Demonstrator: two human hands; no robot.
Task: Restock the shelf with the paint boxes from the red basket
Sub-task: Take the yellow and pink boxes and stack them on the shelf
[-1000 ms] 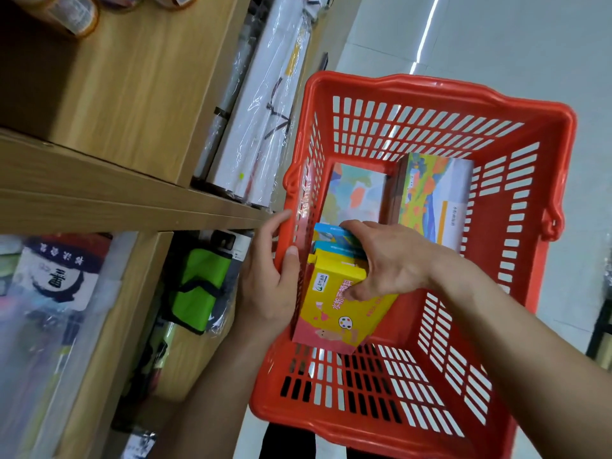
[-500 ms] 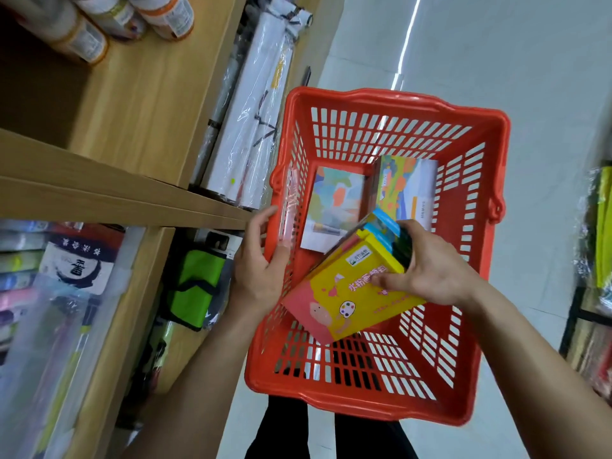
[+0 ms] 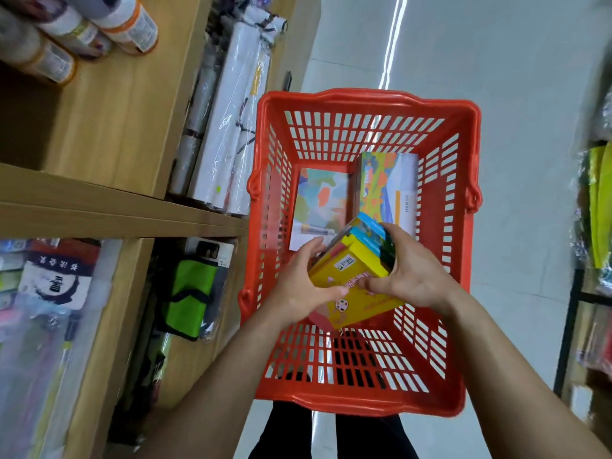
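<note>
Your left hand (image 3: pixel 298 286) and right hand (image 3: pixel 412 276) fingers both grasp the paint box stack (image 3: pixel 352 276) over the red basket (image 3: pixel 364 98): light, stiff card, likely slick, so squeeze the ends under your fingers

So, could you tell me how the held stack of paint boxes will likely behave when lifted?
Probably stiff: the yellow box keeps square edges in the grip. The blue boxes stacked against it could slide apart, so the left hand and right hand both clamp them. Seemingly light cardboard.
</note>
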